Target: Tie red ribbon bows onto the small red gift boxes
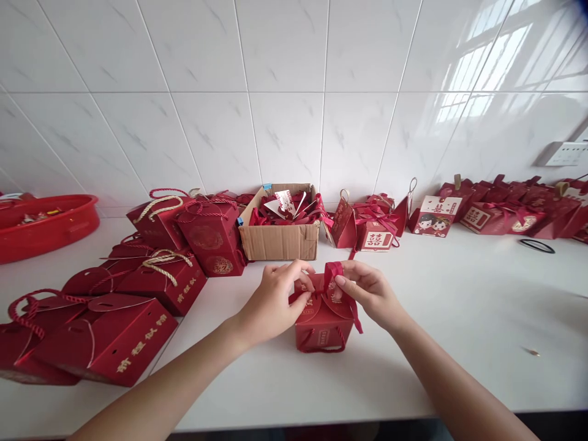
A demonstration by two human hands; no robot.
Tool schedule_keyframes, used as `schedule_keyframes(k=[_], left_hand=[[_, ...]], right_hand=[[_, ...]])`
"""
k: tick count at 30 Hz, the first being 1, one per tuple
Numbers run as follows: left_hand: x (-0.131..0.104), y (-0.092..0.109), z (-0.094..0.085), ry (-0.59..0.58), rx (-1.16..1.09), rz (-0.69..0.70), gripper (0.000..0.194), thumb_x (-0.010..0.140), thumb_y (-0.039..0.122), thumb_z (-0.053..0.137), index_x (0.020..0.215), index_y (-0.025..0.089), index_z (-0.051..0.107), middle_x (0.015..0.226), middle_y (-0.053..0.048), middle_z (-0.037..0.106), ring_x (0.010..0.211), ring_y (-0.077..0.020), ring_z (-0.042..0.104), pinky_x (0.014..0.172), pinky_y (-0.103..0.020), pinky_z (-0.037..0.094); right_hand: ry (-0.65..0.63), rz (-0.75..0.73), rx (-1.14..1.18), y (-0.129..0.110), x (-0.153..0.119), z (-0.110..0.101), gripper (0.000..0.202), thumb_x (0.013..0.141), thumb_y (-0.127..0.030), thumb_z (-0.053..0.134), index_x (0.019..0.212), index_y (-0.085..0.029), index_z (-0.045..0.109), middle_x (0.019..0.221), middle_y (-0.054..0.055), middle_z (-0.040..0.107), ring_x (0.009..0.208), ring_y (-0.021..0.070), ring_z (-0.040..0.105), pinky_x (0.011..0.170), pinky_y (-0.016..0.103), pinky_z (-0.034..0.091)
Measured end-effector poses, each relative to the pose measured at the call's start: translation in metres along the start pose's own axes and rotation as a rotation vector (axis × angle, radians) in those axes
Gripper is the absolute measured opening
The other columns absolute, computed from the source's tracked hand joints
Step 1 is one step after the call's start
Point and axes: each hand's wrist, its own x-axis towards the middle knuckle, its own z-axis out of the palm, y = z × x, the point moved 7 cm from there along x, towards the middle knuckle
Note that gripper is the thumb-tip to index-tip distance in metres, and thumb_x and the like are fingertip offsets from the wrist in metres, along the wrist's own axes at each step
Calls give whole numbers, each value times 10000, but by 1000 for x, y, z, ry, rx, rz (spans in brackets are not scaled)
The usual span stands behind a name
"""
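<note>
My left hand [282, 300] and right hand [374, 294] pinching red ribbon [334, 274] atop a small red box [324, 327], cardboard carton [280, 242] at twelve o'clock on my desk [257, 392]

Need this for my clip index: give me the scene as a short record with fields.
left hand: pinching ribbon at the top of the gift box
right hand: holding a loop of the same ribbon
gift box: red, upright, rope handle hanging at its front
surface: white counter against a tiled wall
behind: open cardboard carton, filled with red pieces
left side: larger red boxes, several with cord handles; red basin
right side: small red boxes lined up near the wall
</note>
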Motion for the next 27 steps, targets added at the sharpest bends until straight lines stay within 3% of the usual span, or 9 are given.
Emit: schedule_keyframes(k=[5,8,15,18,21,24,27], left_hand=[[9,4,-9,137,-116,-60,219,829,273,567,1037,220,525,976,-8,654,930,-163,578,906,-354,361],[19,7,-8,150,-262,-107,312,787,386,629,1039,213,561,988,-21,646,952,-168,574,872,-316,420],[28,15,-4,147,-357,-142,158,778,337,637,746,183,620,771,1,660,758,-146,611,723,-267,466],[27,21,-7,149,-372,-119,142,775,323,641,749,185,620,774,6,653,755,-140,606,717,-258,465],[26,23,-11,142,-375,-92,142,784,335,631,770,194,617,791,10,638,792,-140,592,750,-258,457],[19,12,-14,153,-371,-114,148,810,358,590,830,211,592,865,3,615,868,-153,571,827,-288,435],[5,-16,-11,146,-362,-250,195,795,395,592,838,217,526,873,3,557,831,-158,551,794,-308,435]], right_hand=[[12,-16,-29,1,0,4,170,874,-317,584,1012,-229,631,672,-6,649,657,125,604,674,273,512],[15,-20,-55,-1,-1,6,195,870,-323,587,1030,-215,614,685,1,655,666,133,617,677,278,516],[39,2,-17,-1,-1,6,155,873,-321,582,946,-236,476,674,-26,641,643,132,605,637,272,497],[61,-14,-103,-3,0,5,167,863,-339,589,974,-220,551,671,-19,606,647,136,583,660,284,486],[79,-79,-221,-7,1,4,175,855,-353,588,828,-187,636,763,27,607,749,158,576,745,304,466],[70,-101,-249,-6,2,4,193,863,-364,572,816,-188,636,822,42,603,828,177,561,798,321,450],[47,-56,-255,0,1,4,216,884,-393,536,868,-195,619,801,30,583,810,171,546,778,316,455]])
